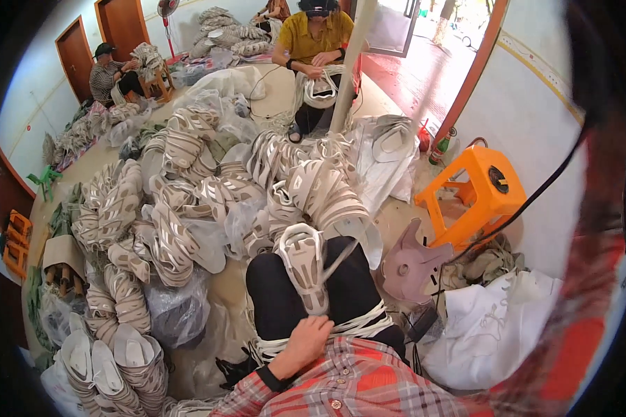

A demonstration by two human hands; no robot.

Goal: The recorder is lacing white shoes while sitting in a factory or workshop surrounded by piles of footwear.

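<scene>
A beige and white shoe upper lies lengthwise on my lap, between my dark-trousered thighs. My left hand is closed at its near end, with the fingers curled against the edge. A pale shoelace, blurred by motion, runs from the upper's right side up and to the right. Bundled white laces lie across my thighs, partly covered by my plaid shirt. My right sleeve rises along the right edge, close to the camera; the right hand is out of the picture.
Stacked shoe uppers crowd the floor ahead and left, with clear plastic bags among them. An orange stool, a mauve piece and a white sack stand right. A pole rises ahead, near a seated person handling an upper.
</scene>
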